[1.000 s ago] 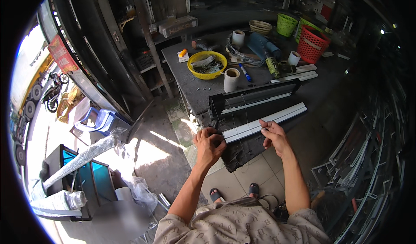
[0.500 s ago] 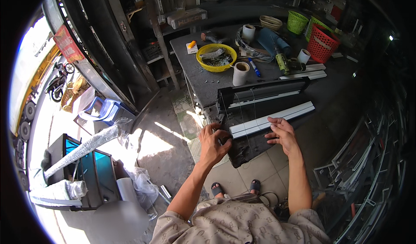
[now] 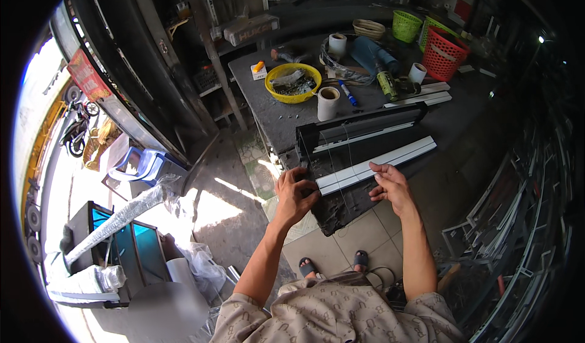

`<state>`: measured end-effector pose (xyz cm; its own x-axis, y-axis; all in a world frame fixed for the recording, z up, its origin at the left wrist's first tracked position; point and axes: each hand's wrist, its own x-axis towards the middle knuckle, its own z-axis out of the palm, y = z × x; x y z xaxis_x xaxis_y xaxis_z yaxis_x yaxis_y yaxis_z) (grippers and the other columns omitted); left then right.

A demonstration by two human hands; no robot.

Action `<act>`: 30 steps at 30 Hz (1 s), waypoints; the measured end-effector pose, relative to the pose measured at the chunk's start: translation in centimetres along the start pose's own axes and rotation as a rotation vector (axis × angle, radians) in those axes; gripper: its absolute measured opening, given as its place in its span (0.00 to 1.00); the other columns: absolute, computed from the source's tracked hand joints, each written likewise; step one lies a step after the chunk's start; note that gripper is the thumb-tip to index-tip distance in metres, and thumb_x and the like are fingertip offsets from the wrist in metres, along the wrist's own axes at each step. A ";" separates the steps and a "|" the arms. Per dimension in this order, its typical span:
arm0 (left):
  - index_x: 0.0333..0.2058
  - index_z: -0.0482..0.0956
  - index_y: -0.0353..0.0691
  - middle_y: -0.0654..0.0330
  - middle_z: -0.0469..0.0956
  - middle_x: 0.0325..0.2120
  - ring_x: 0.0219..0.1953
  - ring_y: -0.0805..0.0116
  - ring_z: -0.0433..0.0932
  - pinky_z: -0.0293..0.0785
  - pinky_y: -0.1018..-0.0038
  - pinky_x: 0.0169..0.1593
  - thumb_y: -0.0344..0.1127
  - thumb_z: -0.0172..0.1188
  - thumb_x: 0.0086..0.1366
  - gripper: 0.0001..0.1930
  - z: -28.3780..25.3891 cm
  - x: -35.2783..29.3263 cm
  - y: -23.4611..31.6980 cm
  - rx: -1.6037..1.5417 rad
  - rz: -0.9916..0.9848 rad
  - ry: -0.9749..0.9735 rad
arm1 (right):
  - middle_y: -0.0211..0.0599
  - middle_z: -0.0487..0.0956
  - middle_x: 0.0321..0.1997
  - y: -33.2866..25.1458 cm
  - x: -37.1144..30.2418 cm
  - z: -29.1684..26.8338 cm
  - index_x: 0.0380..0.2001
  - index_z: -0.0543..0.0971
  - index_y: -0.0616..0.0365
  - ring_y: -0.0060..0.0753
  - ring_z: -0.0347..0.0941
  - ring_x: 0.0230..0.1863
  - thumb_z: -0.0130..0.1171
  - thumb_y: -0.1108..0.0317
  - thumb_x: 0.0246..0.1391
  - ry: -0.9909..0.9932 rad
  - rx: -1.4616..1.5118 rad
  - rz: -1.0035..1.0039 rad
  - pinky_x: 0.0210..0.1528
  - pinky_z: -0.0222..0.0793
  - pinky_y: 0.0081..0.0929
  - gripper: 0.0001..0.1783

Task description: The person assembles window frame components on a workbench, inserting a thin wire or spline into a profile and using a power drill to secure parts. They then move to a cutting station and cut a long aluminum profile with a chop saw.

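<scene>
A long white slat-like bar [image 3: 399, 156] lies aslant on the near part of the dark table [image 3: 268, 114]. At its left end is my left hand [image 3: 295, 193], fingers curled in towards the thumb; what they pinch, if anything, is too small to make out. My right hand [image 3: 393, 189] hovers by the bar's near edge with its fingers apart and nothing plainly in them. Behind the bar stands a black frame [image 3: 359, 128] with a light strip along its lower side. Thin cords run from this frame across the white bar.
Farther back are a yellow basket [image 3: 292, 98] of small parts, a film roll [image 3: 328, 106], a blue marker [image 3: 348, 93], a green power drill [image 3: 386, 85] and a red basket [image 3: 443, 55]. Metal profiles [image 3: 512, 233] crowd the right side. A wrapped tube [image 3: 122, 224] lies at left.
The view has shifted slightly, moving the table and its things a little left and up. My left fingers have drawn closer to the bar's end; my right hand stays beside the bar.
</scene>
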<state>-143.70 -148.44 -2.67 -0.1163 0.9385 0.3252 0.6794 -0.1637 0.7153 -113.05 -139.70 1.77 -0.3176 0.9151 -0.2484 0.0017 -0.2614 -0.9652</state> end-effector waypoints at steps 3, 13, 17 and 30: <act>0.40 0.93 0.46 0.52 0.75 0.63 0.71 0.46 0.65 0.56 0.48 0.74 0.39 0.76 0.57 0.12 -0.2 0.1 -0.2 -0.004 0.010 -0.013 | 0.37 0.81 0.58 -0.1 0.1 0.0 0.64 0.77 0.56 0.26 0.83 0.35 0.59 0.64 0.73 0.003 -0.006 0.012 0.37 0.83 0.26 0.21; 0.35 0.93 0.47 0.54 0.77 0.62 0.69 0.46 0.66 0.58 0.50 0.74 0.36 0.76 0.55 0.08 -2.5 -2.9 0.0 -0.026 -0.102 0.070 | 0.31 0.83 0.62 -1.4 0.4 0.3 0.59 0.80 0.53 0.29 0.85 0.48 0.63 0.55 0.71 -0.003 -0.116 0.050 0.41 0.83 0.28 0.20; 0.35 0.92 0.47 0.54 0.77 0.62 0.67 0.46 0.69 0.63 0.51 0.72 0.34 0.76 0.55 0.08 -7.2 -7.6 -2.2 -0.010 -0.178 0.157 | 0.32 0.82 0.67 -1.5 0.4 -0.1 0.58 0.80 0.53 0.35 0.84 0.52 0.62 0.49 0.72 -0.009 -0.011 0.084 0.44 0.84 0.33 0.23; 0.41 0.89 0.31 0.50 0.80 0.56 0.57 0.58 0.80 0.73 0.63 0.62 0.32 0.72 0.65 0.10 -20.2 -37.1 -14.6 0.157 -0.800 0.790 | 0.45 0.84 0.60 -1.2 1.6 -1.8 0.49 0.83 0.55 0.45 0.85 0.51 0.57 0.41 0.74 -0.082 0.184 0.099 0.46 0.87 0.43 0.26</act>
<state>-163.96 -187.01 -12.70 -0.9445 0.2926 0.1492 0.2818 0.4889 0.8256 -111.84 -137.39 2.36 -0.4009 0.8560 -0.3264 -0.1337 -0.4071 -0.9035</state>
